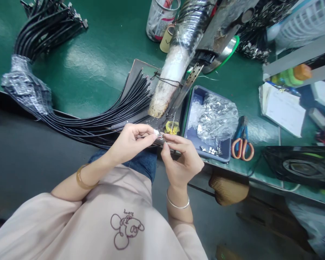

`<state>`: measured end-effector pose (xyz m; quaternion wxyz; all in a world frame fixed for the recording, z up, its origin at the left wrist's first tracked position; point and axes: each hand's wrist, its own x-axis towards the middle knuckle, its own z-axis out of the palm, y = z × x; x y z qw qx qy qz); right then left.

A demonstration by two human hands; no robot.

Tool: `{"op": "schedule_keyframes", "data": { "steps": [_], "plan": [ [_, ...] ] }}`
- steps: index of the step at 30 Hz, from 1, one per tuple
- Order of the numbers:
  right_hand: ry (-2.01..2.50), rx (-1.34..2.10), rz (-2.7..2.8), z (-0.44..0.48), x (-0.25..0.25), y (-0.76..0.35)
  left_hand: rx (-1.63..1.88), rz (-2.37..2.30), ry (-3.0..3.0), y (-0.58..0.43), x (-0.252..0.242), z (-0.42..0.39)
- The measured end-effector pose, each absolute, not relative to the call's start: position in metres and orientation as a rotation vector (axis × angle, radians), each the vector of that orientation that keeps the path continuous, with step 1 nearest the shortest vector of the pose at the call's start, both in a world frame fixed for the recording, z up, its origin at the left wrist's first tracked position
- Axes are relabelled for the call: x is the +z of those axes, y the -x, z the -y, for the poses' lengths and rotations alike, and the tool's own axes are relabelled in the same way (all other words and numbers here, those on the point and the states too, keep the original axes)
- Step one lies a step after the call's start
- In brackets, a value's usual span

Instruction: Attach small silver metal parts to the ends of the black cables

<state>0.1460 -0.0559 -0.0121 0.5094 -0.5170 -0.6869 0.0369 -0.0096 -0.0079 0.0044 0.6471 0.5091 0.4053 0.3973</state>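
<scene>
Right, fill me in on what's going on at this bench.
A person handles a small shiny piece at the bench: the left hand pinches it, and the right hand has its fingertips right at it, their grip hard to make out. Black cables curve in from the left. To the right, a blue tray holds small metal parts, with an orange-handled tool beside it.

On the bench (97,72) before you, a cable bundle (97,124) curves from the far left along the near edge, its loose ends lying on a board (134,70) beyond your left hand (132,141). A duct (173,68) slants over that board from the back, with a can (160,21) left of its upper part. Right of your right hand (181,155) sits a tray (226,152) (a bag (219,119) and loose metal parts (213,150) lie in it), then scissors (242,148) just beside; farther right, a notepad (284,108) lies behind an appliance (300,166).
</scene>
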Motion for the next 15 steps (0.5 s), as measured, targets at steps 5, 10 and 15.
{"op": "schedule_keyframes", "data": {
  "steps": [5,10,15],
  "plan": [
    [1.230,-0.036,1.729,0.052,-0.013,-0.146,0.952,-0.932,-1.151,0.006,0.007,0.006],
    [1.261,-0.090,1.738,0.047,-0.010,-0.144,0.997,-0.961,-1.138,0.004,0.007,0.002],
    [1.260,-0.003,1.725,0.042,-0.007,-0.145,1.017,-0.964,-1.120,0.003,0.006,-0.002]
  ]
}}
